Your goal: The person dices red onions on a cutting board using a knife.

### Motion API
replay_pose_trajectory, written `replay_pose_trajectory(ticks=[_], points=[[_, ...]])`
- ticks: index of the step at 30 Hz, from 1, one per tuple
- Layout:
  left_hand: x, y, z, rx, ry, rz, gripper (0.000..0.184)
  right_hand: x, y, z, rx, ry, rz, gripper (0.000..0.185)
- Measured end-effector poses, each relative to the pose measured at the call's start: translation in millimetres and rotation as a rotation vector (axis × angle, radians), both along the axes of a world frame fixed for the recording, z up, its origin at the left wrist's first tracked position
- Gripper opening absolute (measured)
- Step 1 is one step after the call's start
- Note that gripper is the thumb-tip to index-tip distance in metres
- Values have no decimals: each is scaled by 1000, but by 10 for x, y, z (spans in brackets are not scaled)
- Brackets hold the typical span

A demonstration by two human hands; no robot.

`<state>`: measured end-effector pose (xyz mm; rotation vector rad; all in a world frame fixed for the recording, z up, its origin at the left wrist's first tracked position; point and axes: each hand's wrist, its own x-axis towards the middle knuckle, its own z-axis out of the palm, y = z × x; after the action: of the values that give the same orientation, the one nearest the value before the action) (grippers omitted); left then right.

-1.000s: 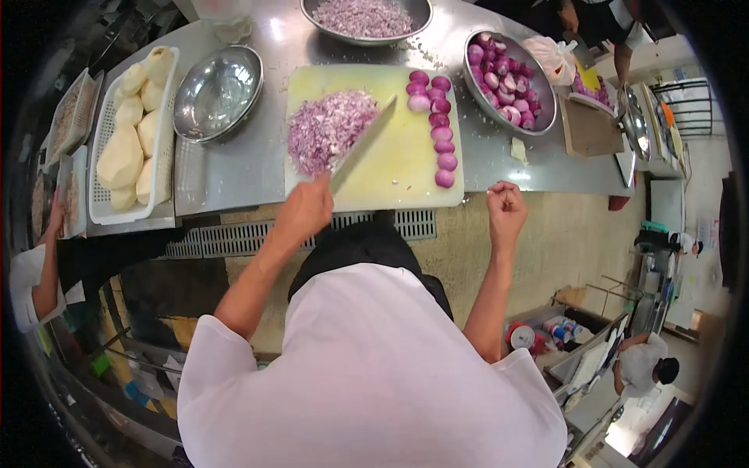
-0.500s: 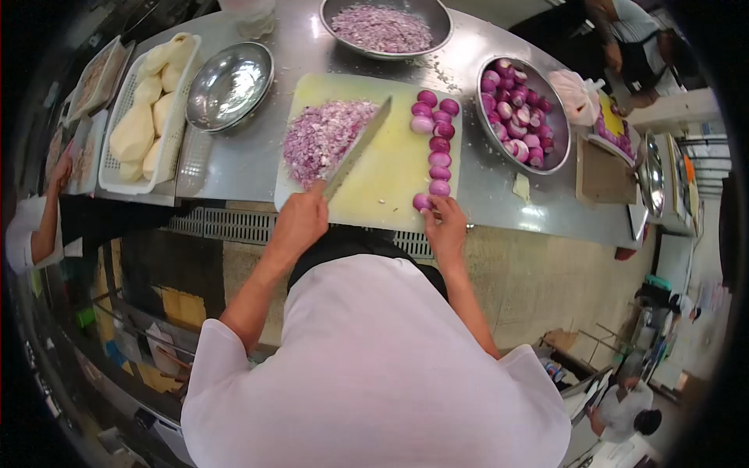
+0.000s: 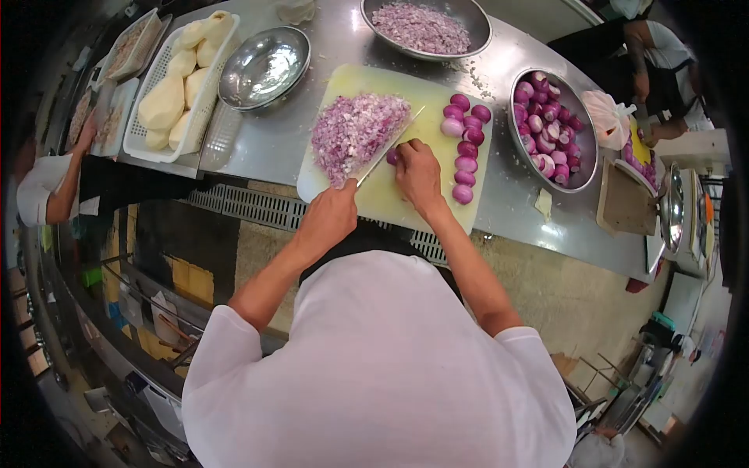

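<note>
My left hand [image 3: 329, 216] is wrapped round the handle of a kitchen knife [image 3: 392, 143], whose blade slants up and to the right across the yellow-white cutting board [image 3: 374, 204]. Left of the blade lies a heap of chopped red onion [image 3: 355, 136]. Just right of the blade, my right hand [image 3: 419, 175] has its fingers closed on a peeled red onion [image 3: 392, 157], mostly hidden under the fingertips. Several more peeled onions [image 3: 466, 164] stand in a line along the board's right side.
A steel bowl of chopped onion [image 3: 421, 30] stands behind the board, with a bowl of peeled onions [image 3: 546, 129] to the right. At left are an upturned-looking steel bowl [image 3: 264, 69] and a white basket [image 3: 133, 148] of pale peeled vegetables. Co-workers stand at both ends.
My right hand has carried an onion from the bottom of the line leftward to beside the blade. The knife stays beside the chopped heap, its blade now seen more edge-on. The view has shifted.
</note>
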<state>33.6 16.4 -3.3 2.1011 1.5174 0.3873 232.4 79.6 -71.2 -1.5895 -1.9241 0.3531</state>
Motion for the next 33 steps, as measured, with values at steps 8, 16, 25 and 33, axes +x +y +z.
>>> replay_pose_trajectory(ticks=[8, 16, 25, 33], points=[[3, -81, -44, -18, 32, -31, 13, -2, -15, -75, 85, 35, 18, 14], [-11, -48, 14, -8, 27, -51, 10, 24, -68, -118, 110, 53, -1, 16], [-82, -78, -71, -42, 56, -68, 15, -25, -91, -123, 169, 89, -10, 18], [-99, -46, -67, 32, 58, -128, 16, -30, -126, -222, 183, 127, -34, 20]])
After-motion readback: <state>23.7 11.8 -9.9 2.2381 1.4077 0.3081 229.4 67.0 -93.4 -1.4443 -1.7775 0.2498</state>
